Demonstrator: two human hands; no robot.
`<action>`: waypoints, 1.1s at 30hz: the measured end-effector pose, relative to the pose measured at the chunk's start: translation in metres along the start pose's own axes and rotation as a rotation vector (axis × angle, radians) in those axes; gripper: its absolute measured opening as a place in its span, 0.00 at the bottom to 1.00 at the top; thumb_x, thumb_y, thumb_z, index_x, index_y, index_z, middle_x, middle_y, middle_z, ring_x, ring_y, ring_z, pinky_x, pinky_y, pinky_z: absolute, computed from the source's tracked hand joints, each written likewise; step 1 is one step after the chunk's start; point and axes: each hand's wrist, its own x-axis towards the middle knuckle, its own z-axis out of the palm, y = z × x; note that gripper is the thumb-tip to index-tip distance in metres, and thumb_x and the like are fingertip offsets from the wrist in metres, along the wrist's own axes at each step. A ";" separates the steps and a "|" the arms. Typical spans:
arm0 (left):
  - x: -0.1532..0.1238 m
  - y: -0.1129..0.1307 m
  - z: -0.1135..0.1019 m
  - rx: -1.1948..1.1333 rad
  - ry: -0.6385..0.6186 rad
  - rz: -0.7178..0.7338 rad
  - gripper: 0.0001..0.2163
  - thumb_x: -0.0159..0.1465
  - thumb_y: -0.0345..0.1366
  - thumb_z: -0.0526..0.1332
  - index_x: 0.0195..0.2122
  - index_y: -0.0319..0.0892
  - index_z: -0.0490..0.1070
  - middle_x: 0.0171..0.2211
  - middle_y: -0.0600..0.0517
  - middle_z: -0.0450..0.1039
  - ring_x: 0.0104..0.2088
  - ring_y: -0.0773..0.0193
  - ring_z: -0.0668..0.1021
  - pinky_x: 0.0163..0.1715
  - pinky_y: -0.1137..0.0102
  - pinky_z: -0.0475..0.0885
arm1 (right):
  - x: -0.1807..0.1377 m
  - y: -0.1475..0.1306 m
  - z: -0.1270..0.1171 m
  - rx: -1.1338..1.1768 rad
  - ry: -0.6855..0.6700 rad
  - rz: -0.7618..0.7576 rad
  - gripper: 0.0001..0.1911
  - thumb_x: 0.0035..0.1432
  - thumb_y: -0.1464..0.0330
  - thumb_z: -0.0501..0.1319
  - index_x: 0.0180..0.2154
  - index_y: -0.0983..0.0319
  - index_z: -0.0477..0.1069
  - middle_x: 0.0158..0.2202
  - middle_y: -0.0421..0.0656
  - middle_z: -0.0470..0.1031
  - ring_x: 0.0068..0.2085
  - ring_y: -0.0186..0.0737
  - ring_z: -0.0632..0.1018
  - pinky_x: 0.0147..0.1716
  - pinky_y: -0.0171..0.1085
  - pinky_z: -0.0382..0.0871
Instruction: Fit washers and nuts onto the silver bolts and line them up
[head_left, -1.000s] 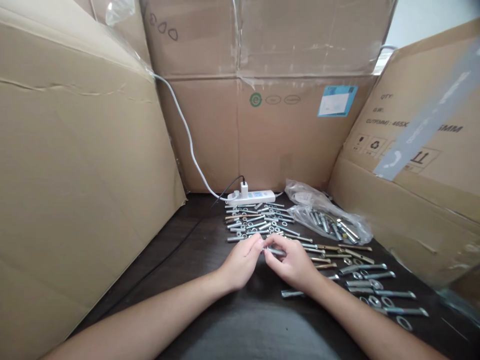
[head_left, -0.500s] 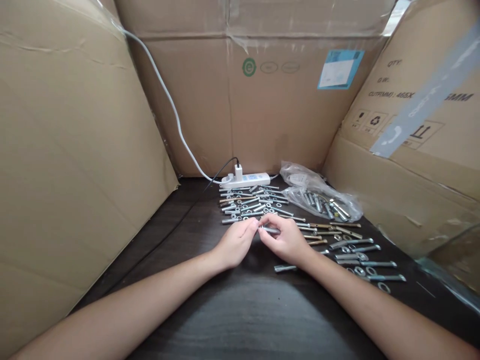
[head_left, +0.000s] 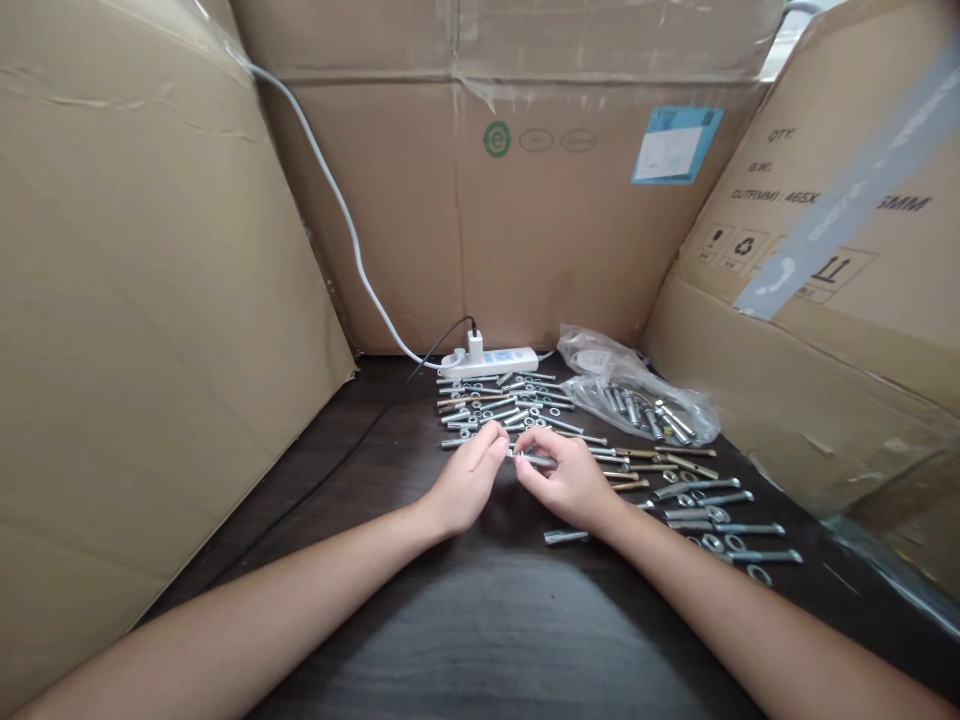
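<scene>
Pinched in my right hand (head_left: pixel 568 482) is a silver bolt (head_left: pixel 538 461), lying nearly level with its end toward the left. My left hand (head_left: pixel 469 485) is closed at that end, thumb and fingers together on a small shiny metal piece (head_left: pixel 511 454), too small to name for sure. Both hands are just above the dark table. Beneath my right wrist lies a loose metal sleeve (head_left: pixel 566 537). Beyond and to the right of the hands, silver bolts (head_left: pixel 754 529), brass-coloured bolts (head_left: pixel 684 451), and washers (head_left: pixel 759 576) are spread in rows.
A white power strip (head_left: pixel 491 361) with a plugged-in charger stands at the back. Right of it, a clear plastic bag (head_left: pixel 637 395) holds more metal sleeves. A black cable (head_left: pixel 337 467) crosses the table's left side. Cardboard walls (head_left: pixel 555 240) enclose the back and both sides.
My left fingertips have shifted slightly left and up, and the small metal piece at the bolt's end now shows. My right hand keeps its hold on the bolt.
</scene>
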 end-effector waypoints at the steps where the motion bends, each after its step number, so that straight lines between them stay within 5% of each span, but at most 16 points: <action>1: 0.000 -0.001 0.001 0.015 0.000 0.009 0.15 0.68 0.43 0.43 0.29 0.41 0.59 0.25 0.55 0.57 0.28 0.67 0.63 0.30 0.71 0.61 | 0.000 0.000 0.000 0.001 0.000 0.000 0.04 0.53 0.68 0.57 0.31 0.61 0.69 0.23 0.36 0.71 0.21 0.31 0.68 0.23 0.31 0.61; 8: -0.001 -0.004 0.004 0.071 -0.055 0.040 0.19 0.69 0.45 0.43 0.31 0.39 0.66 0.30 0.52 0.68 0.33 0.64 0.69 0.36 0.70 0.64 | 0.000 0.000 0.000 0.012 -0.016 -0.011 0.05 0.54 0.68 0.57 0.32 0.62 0.70 0.25 0.37 0.73 0.24 0.33 0.71 0.27 0.32 0.64; 18: -0.002 0.001 -0.001 0.130 -0.006 -0.002 0.08 0.66 0.38 0.47 0.32 0.42 0.57 0.28 0.56 0.59 0.30 0.67 0.63 0.33 0.71 0.61 | 0.000 0.002 0.001 -0.001 -0.035 0.023 0.06 0.54 0.67 0.57 0.32 0.62 0.70 0.22 0.36 0.69 0.21 0.30 0.66 0.25 0.31 0.61; 33: 0.002 -0.005 0.001 0.157 -0.068 0.019 0.19 0.69 0.43 0.43 0.29 0.39 0.66 0.29 0.52 0.70 0.32 0.65 0.70 0.35 0.71 0.65 | 0.001 0.003 0.001 0.013 -0.029 0.033 0.06 0.54 0.66 0.57 0.31 0.62 0.69 0.24 0.37 0.71 0.23 0.33 0.69 0.27 0.32 0.63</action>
